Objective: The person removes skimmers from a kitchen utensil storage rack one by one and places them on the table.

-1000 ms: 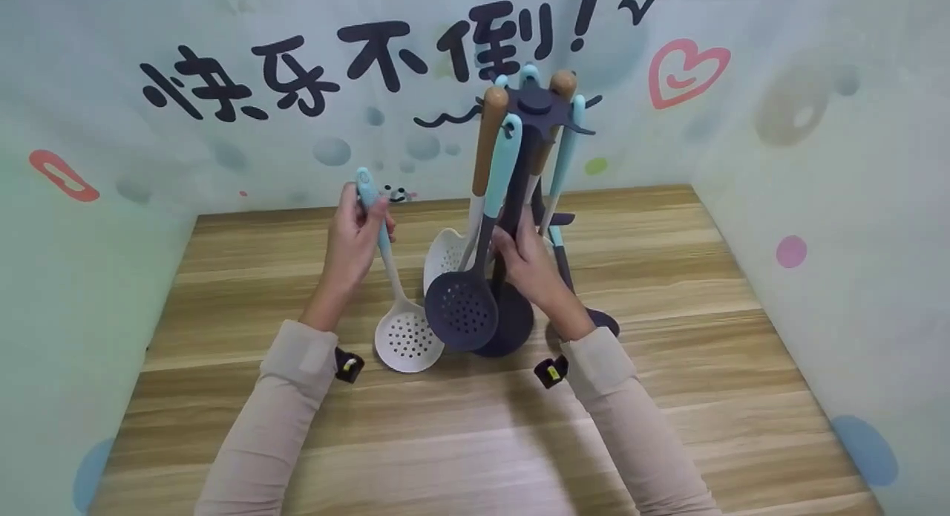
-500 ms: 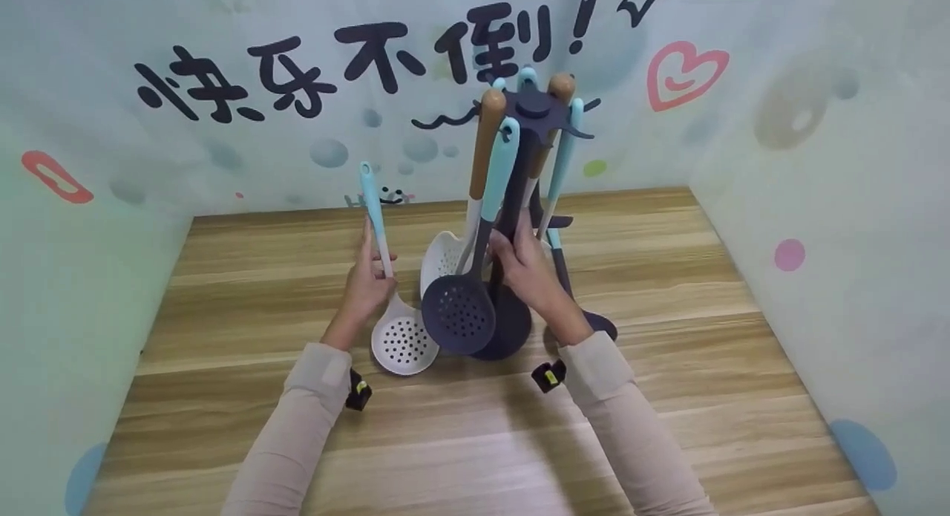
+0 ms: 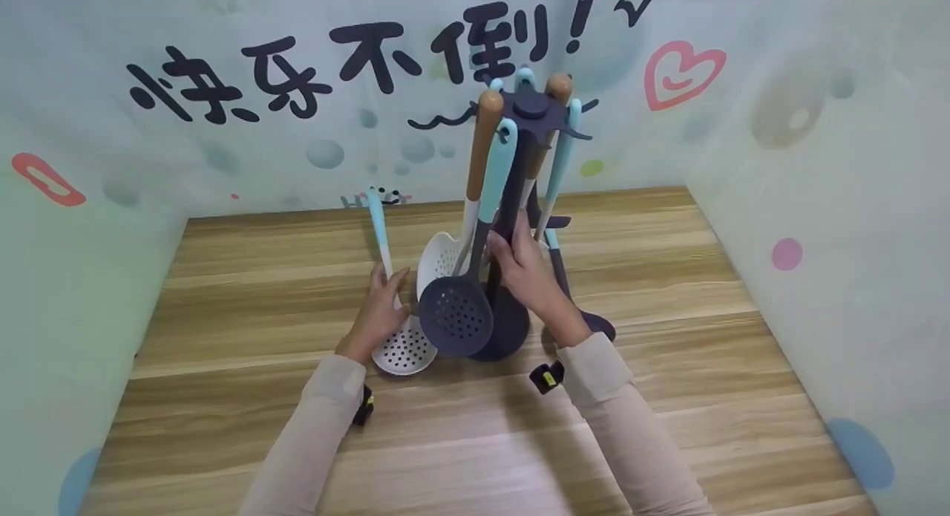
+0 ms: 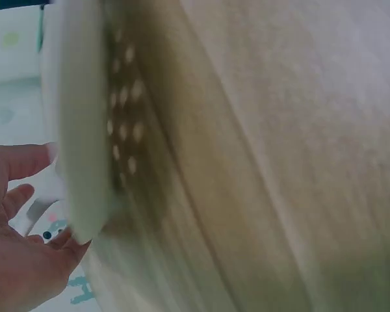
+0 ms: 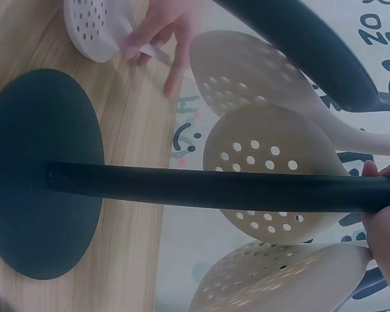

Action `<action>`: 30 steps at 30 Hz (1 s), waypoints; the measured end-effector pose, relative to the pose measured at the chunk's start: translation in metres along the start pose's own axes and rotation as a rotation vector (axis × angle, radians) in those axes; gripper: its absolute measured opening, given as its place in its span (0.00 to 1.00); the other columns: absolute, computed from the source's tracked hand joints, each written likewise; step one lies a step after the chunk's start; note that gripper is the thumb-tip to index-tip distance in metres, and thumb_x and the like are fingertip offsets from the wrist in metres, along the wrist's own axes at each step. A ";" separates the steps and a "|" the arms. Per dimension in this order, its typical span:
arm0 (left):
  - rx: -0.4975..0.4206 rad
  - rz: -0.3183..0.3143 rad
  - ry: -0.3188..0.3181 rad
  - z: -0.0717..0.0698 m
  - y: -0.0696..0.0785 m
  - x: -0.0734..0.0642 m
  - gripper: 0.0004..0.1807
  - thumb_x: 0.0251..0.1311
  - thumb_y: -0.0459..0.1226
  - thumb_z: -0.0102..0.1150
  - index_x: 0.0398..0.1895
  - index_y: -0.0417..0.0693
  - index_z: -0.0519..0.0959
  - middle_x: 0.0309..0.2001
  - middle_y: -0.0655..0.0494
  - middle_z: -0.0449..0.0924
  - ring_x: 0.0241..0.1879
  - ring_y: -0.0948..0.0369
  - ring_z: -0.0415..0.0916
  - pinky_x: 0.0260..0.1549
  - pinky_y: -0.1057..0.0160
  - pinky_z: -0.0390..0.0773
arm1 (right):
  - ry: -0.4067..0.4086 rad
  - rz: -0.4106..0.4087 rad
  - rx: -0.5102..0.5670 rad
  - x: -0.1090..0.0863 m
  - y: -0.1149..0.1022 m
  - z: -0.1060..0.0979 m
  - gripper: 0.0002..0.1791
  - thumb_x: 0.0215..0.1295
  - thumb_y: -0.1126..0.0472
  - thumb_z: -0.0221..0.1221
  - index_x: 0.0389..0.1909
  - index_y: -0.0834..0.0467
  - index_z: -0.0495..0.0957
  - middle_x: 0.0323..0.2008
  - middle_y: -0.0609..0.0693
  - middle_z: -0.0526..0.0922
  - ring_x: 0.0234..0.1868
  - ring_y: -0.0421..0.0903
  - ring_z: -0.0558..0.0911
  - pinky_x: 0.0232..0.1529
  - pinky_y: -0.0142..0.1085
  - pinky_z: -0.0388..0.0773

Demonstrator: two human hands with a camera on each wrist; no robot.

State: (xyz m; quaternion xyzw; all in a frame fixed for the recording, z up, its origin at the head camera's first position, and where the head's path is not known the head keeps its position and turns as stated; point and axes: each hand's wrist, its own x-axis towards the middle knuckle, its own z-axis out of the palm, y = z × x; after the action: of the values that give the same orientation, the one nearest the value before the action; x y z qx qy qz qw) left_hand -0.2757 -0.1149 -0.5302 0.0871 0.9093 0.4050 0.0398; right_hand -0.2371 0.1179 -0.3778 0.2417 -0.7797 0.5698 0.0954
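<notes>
My left hand [image 3: 380, 317] pinches the pale neck of a white skimmer [image 3: 404, 354] just above its perforated head. The skimmer's light blue handle [image 3: 378, 217] leans toward the back wall. My right hand [image 3: 536, 282] grips the dark pole [image 5: 214, 188] of a utensil stand, whose round base [image 5: 42, 175] shows in the right wrist view. From the stand's top [image 3: 533, 111] hang several utensils, among them a dark skimmer [image 3: 455, 315] with a light blue handle and a white perforated one [image 3: 438, 260]. The left wrist view is blurred, with the white skimmer's edge [image 4: 81, 130] near the fingers.
A wood-grain table [image 3: 668, 397] lies beneath. Behind it rises a printed wall [image 3: 274, 159] with black characters. More walls flank both sides. Another dark utensil head [image 3: 596, 325] hangs right of the stand, partly behind my right forearm.
My left hand has slid from the white skimmer's handle down to its neck near the head. The skimmer's handle end has sunk lower. My right hand keeps its grip on the pole.
</notes>
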 end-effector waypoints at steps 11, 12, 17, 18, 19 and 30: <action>0.228 0.201 -0.062 0.010 0.002 -0.011 0.21 0.67 0.32 0.43 0.60 0.31 0.66 0.63 0.29 0.60 0.64 0.37 0.57 0.63 0.44 0.58 | 0.026 -0.028 0.004 0.003 0.032 0.002 0.10 0.71 0.69 0.42 0.50 0.66 0.57 0.31 0.52 0.66 0.32 0.52 0.71 0.34 0.36 0.70; 0.244 0.207 -0.078 0.010 0.003 -0.012 0.21 0.67 0.33 0.42 0.61 0.31 0.65 0.63 0.30 0.60 0.64 0.38 0.57 0.64 0.45 0.58 | 0.025 -0.036 0.006 0.003 0.033 0.001 0.10 0.71 0.68 0.42 0.50 0.65 0.57 0.32 0.52 0.66 0.32 0.53 0.71 0.34 0.35 0.69; 0.275 0.187 -0.167 0.007 0.005 -0.013 0.24 0.69 0.35 0.40 0.66 0.37 0.61 0.67 0.34 0.57 0.67 0.42 0.54 0.66 0.47 0.55 | 0.017 -0.045 0.015 0.003 0.034 0.002 0.10 0.71 0.67 0.42 0.50 0.66 0.57 0.32 0.53 0.66 0.33 0.59 0.71 0.35 0.39 0.72; 0.271 0.184 -0.181 0.006 0.005 -0.014 0.24 0.68 0.34 0.40 0.66 0.37 0.61 0.67 0.34 0.57 0.67 0.42 0.54 0.66 0.48 0.55 | 0.015 -0.046 0.017 0.002 0.034 0.002 0.10 0.71 0.67 0.42 0.50 0.66 0.57 0.33 0.53 0.66 0.33 0.60 0.71 0.35 0.39 0.72; 0.265 0.181 -0.189 0.005 0.005 -0.013 0.24 0.68 0.34 0.40 0.66 0.37 0.61 0.67 0.35 0.58 0.67 0.42 0.55 0.66 0.48 0.55 | 0.016 -0.046 0.019 0.003 0.034 0.002 0.11 0.71 0.67 0.42 0.50 0.66 0.57 0.33 0.53 0.66 0.33 0.59 0.71 0.35 0.42 0.72; 0.116 0.131 -0.016 -0.016 0.036 -0.006 0.18 0.67 0.32 0.42 0.56 0.35 0.71 0.63 0.34 0.62 0.64 0.40 0.59 0.63 0.44 0.59 | 0.010 -0.026 0.032 0.001 0.033 0.001 0.11 0.71 0.67 0.42 0.51 0.65 0.56 0.31 0.57 0.68 0.33 0.55 0.71 0.36 0.35 0.69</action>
State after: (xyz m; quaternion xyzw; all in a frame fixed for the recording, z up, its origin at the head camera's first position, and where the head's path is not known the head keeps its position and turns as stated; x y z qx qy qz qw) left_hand -0.2674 -0.1045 -0.4927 0.1519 0.9232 0.3528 0.0154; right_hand -0.2543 0.1241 -0.4058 0.2503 -0.7668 0.5820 0.1026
